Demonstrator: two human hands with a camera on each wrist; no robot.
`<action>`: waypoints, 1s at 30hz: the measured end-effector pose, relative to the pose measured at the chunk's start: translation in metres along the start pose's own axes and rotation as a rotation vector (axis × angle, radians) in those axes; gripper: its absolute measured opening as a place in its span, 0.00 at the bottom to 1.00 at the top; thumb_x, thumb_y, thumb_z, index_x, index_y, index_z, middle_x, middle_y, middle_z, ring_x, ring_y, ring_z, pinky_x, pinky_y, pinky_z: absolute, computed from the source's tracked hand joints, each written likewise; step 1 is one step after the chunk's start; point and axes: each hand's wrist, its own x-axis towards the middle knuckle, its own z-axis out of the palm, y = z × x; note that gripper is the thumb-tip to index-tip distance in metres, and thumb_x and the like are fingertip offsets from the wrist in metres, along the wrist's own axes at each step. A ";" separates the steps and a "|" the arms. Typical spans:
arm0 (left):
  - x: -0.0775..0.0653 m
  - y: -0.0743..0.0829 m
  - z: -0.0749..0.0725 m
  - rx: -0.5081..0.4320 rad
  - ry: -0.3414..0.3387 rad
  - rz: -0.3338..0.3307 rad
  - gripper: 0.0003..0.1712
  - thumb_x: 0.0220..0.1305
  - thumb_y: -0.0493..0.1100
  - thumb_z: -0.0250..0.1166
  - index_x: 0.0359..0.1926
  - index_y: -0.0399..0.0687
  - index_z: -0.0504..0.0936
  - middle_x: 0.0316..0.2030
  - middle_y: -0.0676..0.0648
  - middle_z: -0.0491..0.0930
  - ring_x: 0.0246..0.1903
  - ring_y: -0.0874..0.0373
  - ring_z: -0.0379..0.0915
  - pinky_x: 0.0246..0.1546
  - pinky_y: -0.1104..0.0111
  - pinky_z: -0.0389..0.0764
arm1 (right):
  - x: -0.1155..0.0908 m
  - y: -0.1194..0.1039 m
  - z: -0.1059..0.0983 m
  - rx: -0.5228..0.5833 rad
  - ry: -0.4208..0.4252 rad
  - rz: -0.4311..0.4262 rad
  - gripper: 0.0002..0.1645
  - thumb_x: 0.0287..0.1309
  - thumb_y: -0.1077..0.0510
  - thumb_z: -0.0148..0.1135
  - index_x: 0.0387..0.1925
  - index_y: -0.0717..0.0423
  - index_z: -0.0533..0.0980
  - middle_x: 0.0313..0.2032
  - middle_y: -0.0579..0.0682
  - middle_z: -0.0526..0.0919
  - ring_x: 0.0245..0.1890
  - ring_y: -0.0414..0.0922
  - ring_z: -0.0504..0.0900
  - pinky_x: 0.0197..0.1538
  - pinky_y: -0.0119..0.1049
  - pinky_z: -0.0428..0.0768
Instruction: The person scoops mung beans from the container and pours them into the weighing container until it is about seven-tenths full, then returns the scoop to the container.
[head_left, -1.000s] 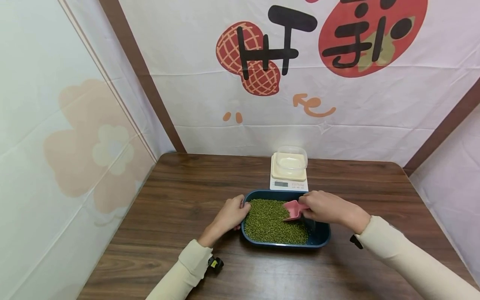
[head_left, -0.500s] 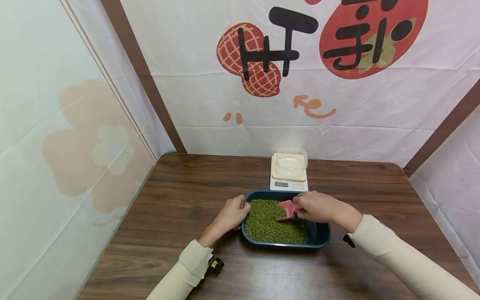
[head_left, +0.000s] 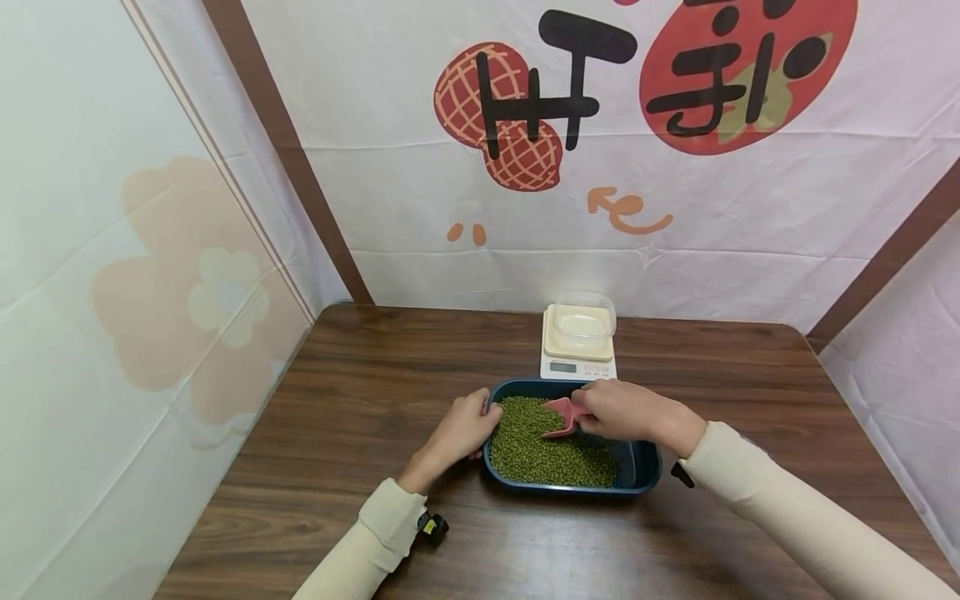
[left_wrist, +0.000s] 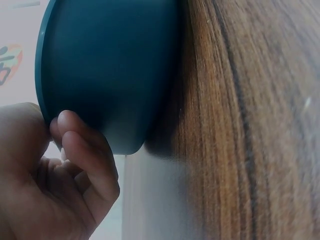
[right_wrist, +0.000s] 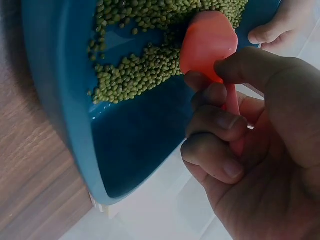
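A dark blue basin [head_left: 573, 489] stands on the wooden table, holding green mung beans [head_left: 536, 458] that lie mostly in its left and middle part. My left hand [head_left: 463, 427] grips the basin's left rim, thumb over the edge and fingers curled against the outer wall, as the left wrist view shows. My right hand [head_left: 630, 412] holds a pink scoop [head_left: 561, 417] by its handle, fingers wrapped round it. The scoop's mouth points left and its front is pushed into the beans. In the right wrist view the scoop's underside [right_wrist: 210, 42] faces the camera.
Just behind the basin a white kitchen scale [head_left: 551, 368] with a small display bears a transparent plastic container [head_left: 584, 321]. The wooden table [head_left: 390, 358] meets a printed cloth backdrop at its far edge. Dark wrist cameras hang below both cuffs.
My right hand has moved the pink scoop left through the beans, baring more of the basin's floor behind it. My left hand stays on the rim.
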 end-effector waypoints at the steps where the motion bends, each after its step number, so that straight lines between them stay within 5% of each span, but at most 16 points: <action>1: 0.000 0.000 0.000 0.001 0.000 -0.003 0.14 0.72 0.46 0.49 0.28 0.46 0.67 0.15 0.47 0.72 0.07 0.57 0.70 0.05 0.68 0.74 | 0.001 -0.001 0.000 0.002 -0.003 -0.002 0.10 0.60 0.60 0.58 0.25 0.47 0.70 0.20 0.40 0.65 0.18 0.36 0.59 0.22 0.30 0.56; 30: 0.004 -0.003 0.001 0.000 -0.017 -0.022 0.15 0.72 0.47 0.47 0.28 0.46 0.66 0.16 0.46 0.73 0.07 0.57 0.71 0.06 0.68 0.74 | 0.023 -0.012 -0.001 0.011 -0.070 0.028 0.08 0.63 0.57 0.57 0.28 0.48 0.70 0.20 0.42 0.67 0.18 0.37 0.61 0.22 0.31 0.58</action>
